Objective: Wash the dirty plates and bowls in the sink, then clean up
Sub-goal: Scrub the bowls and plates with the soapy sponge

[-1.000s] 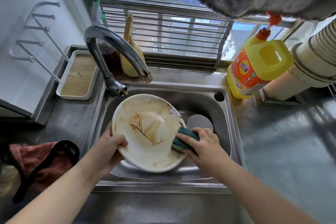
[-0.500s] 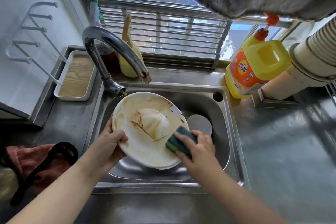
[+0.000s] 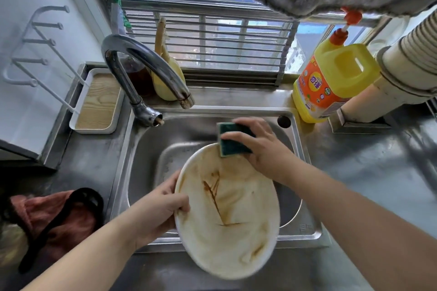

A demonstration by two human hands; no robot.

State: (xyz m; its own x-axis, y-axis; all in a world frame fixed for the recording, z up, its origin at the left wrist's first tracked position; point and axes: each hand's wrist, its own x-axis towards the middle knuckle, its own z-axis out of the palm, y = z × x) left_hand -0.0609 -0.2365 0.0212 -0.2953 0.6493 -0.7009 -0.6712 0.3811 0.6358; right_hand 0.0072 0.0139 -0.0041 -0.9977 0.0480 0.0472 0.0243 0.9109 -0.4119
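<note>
Head cam: left hand (image 3: 157,208) comes in from 7 o'clock, thumb curled over the rim of the dirty plate (image 3: 228,212), gripping its 9 o'clock edge. The plate's held tilted over the sink (image 3: 139,149) front lip, long axis running 12 to 6, stained face up. Right hand (image 3: 262,149) reaches in from 4 o'clock, fingers clamped around the green sponge (image 3: 233,139), which sits at the plate's 12 o'clock rim.

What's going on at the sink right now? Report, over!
Left hand grips dirty plate by its rim, tilted over sink. Right hand holds green sponge at plate's far edge. Brown streaks not scrubbed off. Tap dry, nothing in the way.
</note>
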